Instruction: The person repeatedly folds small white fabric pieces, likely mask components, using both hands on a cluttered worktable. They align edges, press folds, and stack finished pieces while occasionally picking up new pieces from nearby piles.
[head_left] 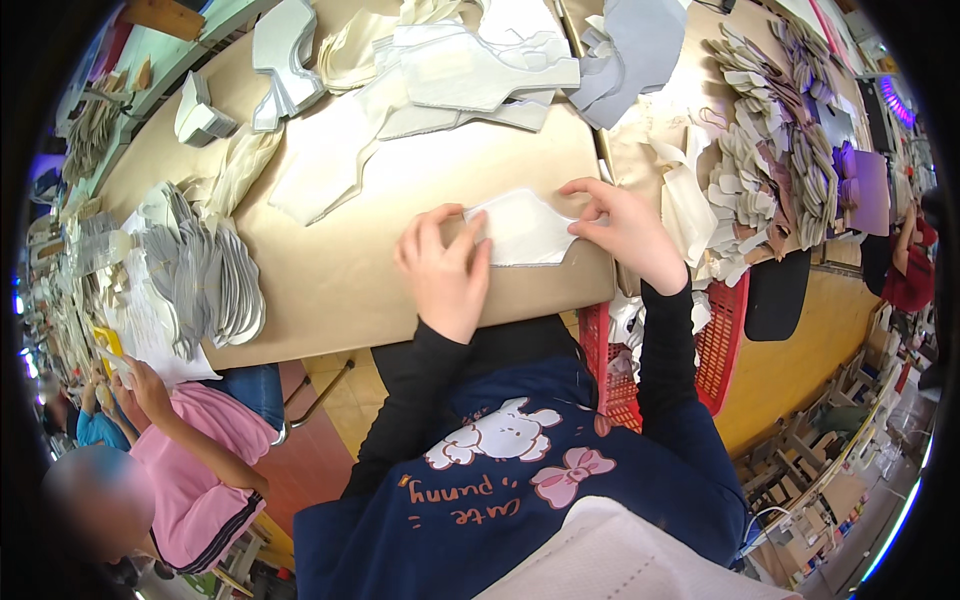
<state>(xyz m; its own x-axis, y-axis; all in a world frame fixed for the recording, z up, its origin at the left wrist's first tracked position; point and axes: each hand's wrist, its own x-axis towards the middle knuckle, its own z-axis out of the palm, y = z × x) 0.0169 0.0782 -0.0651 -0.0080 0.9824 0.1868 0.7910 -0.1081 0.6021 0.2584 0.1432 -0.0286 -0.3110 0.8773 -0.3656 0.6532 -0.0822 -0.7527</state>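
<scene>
A flat white cut piece of fabric-like material (528, 230) with a grey edge lies on the tan tabletop in front of me. My left hand (445, 268) grips its left edge, the fingers bent and the thumb close to them. At the piece's right corner, my right hand (625, 228) holds the edge with thumb and bent fingers, while the index finger is stretched out above. Just beyond both hands, a heap of larger white and pale grey cut pieces (470, 70) is spread over the table.
Grey stacked pieces (195, 270) stand at the left, beside a co-worker in a pink shirt (200, 450). Many bundled pieces (765, 150) cover the right side. A red plastic basket (722, 345) stands below the table edge by my right arm. Small white stacks (203, 112) lie far left.
</scene>
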